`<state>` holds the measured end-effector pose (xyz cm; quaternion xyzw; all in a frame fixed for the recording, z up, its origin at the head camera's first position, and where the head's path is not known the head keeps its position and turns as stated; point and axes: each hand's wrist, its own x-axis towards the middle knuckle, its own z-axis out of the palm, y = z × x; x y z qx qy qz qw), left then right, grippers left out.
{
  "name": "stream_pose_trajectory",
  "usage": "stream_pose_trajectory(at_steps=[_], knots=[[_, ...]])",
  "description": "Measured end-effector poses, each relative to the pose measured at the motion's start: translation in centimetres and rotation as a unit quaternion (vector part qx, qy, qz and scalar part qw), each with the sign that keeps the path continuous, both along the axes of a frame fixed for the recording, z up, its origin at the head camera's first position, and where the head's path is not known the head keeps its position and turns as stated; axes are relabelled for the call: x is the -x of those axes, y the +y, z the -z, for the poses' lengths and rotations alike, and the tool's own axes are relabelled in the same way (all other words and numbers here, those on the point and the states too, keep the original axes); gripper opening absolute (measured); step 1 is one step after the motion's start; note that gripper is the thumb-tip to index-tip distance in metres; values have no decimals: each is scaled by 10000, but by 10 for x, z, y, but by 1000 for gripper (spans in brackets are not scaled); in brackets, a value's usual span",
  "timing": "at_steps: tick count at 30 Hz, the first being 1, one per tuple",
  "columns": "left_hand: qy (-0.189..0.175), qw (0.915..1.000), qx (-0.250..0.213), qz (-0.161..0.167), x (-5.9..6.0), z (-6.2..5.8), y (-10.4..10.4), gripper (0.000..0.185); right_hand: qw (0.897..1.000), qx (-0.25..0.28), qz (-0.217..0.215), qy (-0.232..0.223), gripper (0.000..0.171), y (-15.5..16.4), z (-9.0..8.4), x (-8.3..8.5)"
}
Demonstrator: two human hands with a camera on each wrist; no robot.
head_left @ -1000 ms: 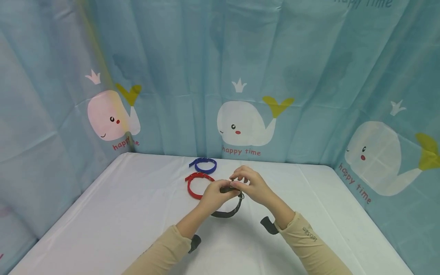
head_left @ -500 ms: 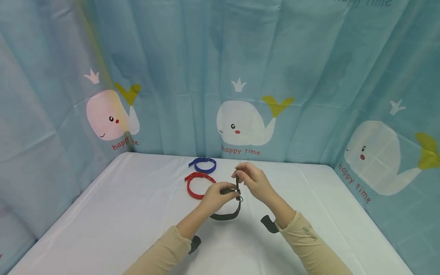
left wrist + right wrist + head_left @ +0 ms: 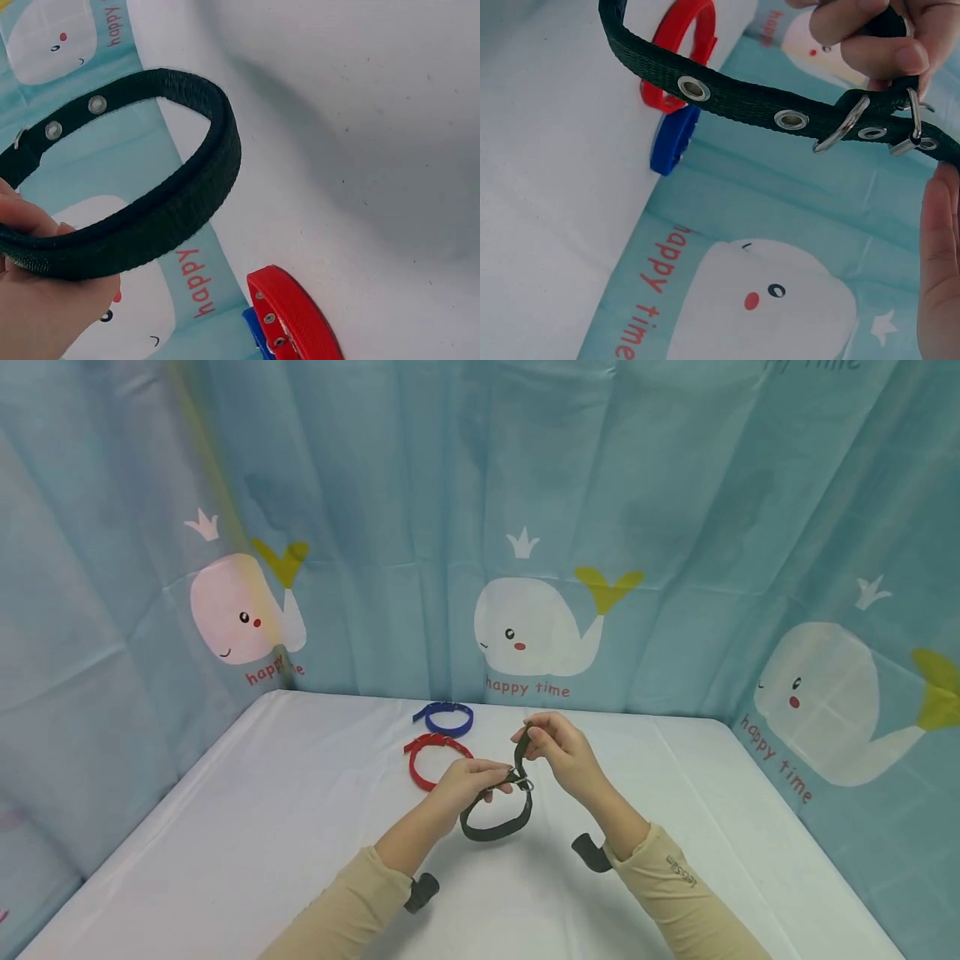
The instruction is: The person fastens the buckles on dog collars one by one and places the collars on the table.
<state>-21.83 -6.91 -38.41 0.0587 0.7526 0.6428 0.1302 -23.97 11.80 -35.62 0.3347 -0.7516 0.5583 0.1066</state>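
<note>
A dark green, nearly black collar hangs as a loop over the table, raised between both hands. My left hand pinches the band beside the metal buckle; the left wrist view shows this hand's thumb and fingers round the strap. My right hand pinches the collar's free end and holds it up, to the right of the buckle. In the right wrist view the strap runs through the buckle and past a metal ring, with several eyelets along it. Fingers partly cover the buckle end.
A red collar lies buckled in a loop behind my left hand. Farther back lies a blue collar, also looped. Both are on the white table, with a whale-print curtain behind. Dark wrist straps stick out beneath the sleeves.
My right hand has moved from beside the left hand up and rightward, drawing the strap's free end out from the buckle. My left hand's fingers have shifted, and the loop shows more fully.
</note>
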Motion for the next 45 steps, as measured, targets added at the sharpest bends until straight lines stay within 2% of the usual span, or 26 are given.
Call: stream_pose_trajectory(at_steps=[6, 13, 19, 26, 29, 33, 35, 41, 45], knots=[[44, 9999, 98, -60, 0, 0, 0, 31, 9999, 79, -96, -41, 17, 0, 1, 0], [149, 9981, 386, -459, 0, -3, 5, 29, 9999, 42, -121, -59, 17, -1, 1, 0], [305, 9960, 492, -678, -1, -3, 7, 27, 9999, -27, -102, -135, 14, -4, 0, -2], [458, 9929, 535, -963, -2, -3, 7, 23, 9991, -387, -35, -177, 13, -9, 4, -5], [482, 9924, 388, -1065, -1, -3, 7, 31, 9982, -603, -5, -67, 15, -12, 6, -5], [429, 9939, 143, -1005, 0, -2, 6, 57, 9973, -713, 158, 97, 19, -13, 8, -5], [401, 9949, 43, -927, 0, -3, 6, 64, 9966, -775, 232, 163, 20, -13, 11, -5], [423, 9974, -219, -548, -1, -2, 3, 62, 9956, -847, 232, 338, 19, -10, 19, -4], [668, 9971, 102, -350, -2, 1, -1, 53, 9965, -553, 399, 493, 19, -7, 20, -2]])
